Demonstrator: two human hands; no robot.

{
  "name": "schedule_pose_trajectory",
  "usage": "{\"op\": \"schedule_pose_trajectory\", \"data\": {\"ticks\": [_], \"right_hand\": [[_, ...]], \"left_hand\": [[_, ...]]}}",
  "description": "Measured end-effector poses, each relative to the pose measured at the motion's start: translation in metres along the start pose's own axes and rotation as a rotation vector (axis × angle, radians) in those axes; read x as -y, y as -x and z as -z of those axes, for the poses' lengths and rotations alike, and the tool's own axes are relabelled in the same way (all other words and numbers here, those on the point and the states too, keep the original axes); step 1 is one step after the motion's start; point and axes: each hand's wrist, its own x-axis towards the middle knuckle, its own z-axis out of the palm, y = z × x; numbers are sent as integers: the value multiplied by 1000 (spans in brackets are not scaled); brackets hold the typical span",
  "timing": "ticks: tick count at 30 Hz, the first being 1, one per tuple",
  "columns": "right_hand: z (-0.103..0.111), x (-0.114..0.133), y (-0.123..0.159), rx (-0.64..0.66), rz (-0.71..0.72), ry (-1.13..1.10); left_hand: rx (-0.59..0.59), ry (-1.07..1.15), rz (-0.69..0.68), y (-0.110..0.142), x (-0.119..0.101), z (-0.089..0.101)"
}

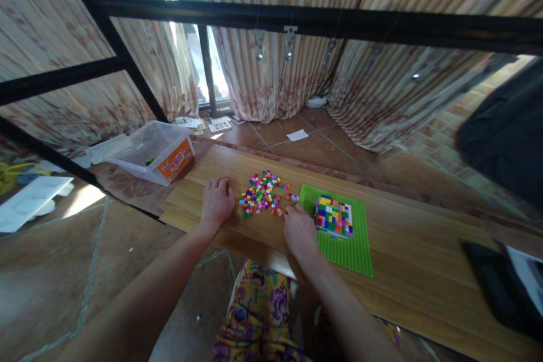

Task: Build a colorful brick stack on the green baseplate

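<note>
A loose pile of small, many-coloured toy bricks [263, 192] lies on the wooden board between my hands. My left hand [218, 201] rests on the wood left of the pile, fingers loosely bent and holding nothing visible. At the pile's right edge, the fingers of my right hand [300, 228] are drawn together by the nearest bricks; whatever is between the fingertips is too small to make out. Just right of that hand is a green studded baseplate [360, 243]. On it stands a block-shaped build of mixed-colour bricks [334, 216], with white along its edge.
A clear plastic bin [139, 150] with an orange label stands beyond the left end of the wooden board [407, 260]. Toward the right end lies a dark flat object [496, 283]. A black metal bar [237, 13] crosses above, with curtains behind.
</note>
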Motion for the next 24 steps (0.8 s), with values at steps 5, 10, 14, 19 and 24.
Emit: {"op": "schedule_pose_trajectory", "data": {"ticks": [5, 10, 14, 19, 24], "right_hand": [[3, -1, 8, -38, 16, -48], [18, -6, 25, -134, 43, -305], [39, -24, 36, -184, -18, -501], [65, -67, 32, -248, -161, -534], [76, -102, 14, -287, -247, -470]], "left_hand": [[-3, 4, -7, -1, 0, 0], [11, 6, -5, -2, 2, 0], [0, 4, -29, -2, 3, 0], [-2, 0, -30, -2, 3, -1], [2, 6, -31, -3, 3, -1]]}}
